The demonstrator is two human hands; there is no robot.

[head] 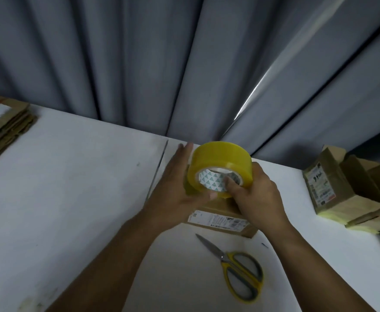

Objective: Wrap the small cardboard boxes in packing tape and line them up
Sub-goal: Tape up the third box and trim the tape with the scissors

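A big yellow roll of packing tape (pixel 224 159) is held above a small cardboard box (pixel 220 218) that lies on the white table and bears a white shipping label. My right hand (pixel 254 197) grips the roll, with the thumb hooked inside its patterned core. My left hand (pixel 177 188) lies flat against the roll's left side, fingers straight and thumb under its lower rim. Most of the box is hidden behind both hands and the roll.
Yellow-handled scissors (pixel 236 266) lie on the table just in front of the box. Taped boxes (pixel 342 190) stand in a row at the right edge. A pile of flattened cardboard (pixel 2 122) sits far left. Grey curtains (pixel 139 64) hang behind the table (pixel 72 188).
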